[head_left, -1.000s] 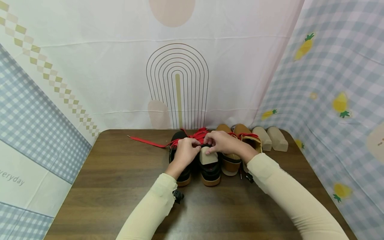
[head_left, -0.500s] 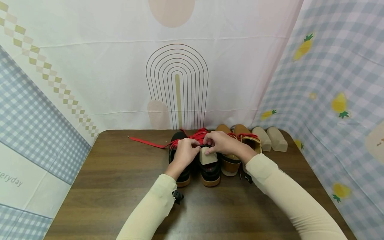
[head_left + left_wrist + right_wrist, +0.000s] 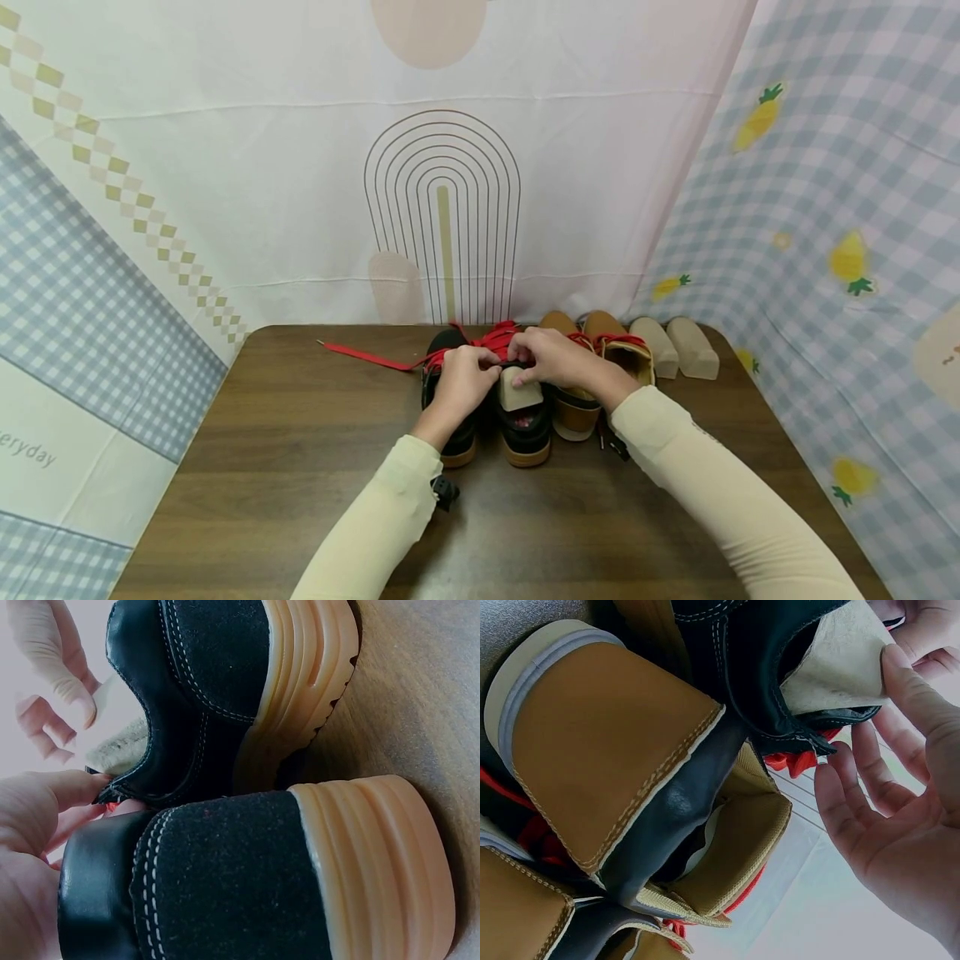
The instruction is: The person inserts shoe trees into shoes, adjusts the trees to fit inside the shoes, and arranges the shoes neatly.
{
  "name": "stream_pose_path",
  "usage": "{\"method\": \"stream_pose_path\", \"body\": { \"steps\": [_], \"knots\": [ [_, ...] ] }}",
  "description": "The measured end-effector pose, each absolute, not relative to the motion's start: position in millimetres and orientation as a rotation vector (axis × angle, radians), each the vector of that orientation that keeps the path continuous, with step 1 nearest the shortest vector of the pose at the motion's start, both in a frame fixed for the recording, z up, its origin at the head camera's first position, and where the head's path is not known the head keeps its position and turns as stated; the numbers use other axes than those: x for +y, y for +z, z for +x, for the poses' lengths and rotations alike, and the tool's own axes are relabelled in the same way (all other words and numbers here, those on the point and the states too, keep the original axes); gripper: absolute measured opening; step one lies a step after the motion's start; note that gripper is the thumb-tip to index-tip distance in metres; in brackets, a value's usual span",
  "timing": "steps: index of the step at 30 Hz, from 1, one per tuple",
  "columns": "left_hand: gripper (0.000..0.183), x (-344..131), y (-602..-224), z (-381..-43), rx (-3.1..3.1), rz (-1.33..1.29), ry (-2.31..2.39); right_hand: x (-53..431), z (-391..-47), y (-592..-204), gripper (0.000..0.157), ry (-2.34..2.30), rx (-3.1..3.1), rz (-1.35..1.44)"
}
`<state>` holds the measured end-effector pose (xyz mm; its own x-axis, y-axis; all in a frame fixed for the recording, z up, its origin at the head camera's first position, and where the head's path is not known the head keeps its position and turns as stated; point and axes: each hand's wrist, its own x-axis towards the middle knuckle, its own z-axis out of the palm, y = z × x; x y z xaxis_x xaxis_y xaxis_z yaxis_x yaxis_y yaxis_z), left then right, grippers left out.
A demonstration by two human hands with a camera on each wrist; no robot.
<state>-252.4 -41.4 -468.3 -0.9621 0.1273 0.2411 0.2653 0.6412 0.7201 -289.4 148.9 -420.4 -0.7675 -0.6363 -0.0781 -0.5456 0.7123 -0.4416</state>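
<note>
A black shoe [image 3: 525,437] with a gum sole and red laces stands among other shoes, a beige moulded shoe insert [image 3: 521,390] in its opening. My left hand [image 3: 462,383] pinches the edge of that shoe's opening between thumb and finger, clear in the left wrist view. From the other side, my right hand [image 3: 558,357] bends round the top of the opening. In the right wrist view its thumb [image 3: 911,682] lies against the insert, and fingers curve under the tongue [image 3: 838,717] by the red laces [image 3: 793,761]. Some right fingertips are hidden in the head view.
Left of it stands the other black shoe [image 3: 459,450], its red lace [image 3: 367,356] trailing left. Two tan shoes [image 3: 577,417] with red laces stand close on the right, then two beige inserts [image 3: 693,348]. A patterned cloth [image 3: 300,183] hangs behind the wooden table [image 3: 315,467].
</note>
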Motion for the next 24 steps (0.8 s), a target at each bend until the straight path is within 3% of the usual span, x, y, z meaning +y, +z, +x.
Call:
{"method": "stream_pose_path", "body": {
  "steps": [24],
  "knots": [
    [0.005,-40.0,-466.8,-251.6,-2.699,-0.318,-1.196,147.3,-289.1,-427.4,0.032,-0.584,2.742,-0.982]
  ]
}}
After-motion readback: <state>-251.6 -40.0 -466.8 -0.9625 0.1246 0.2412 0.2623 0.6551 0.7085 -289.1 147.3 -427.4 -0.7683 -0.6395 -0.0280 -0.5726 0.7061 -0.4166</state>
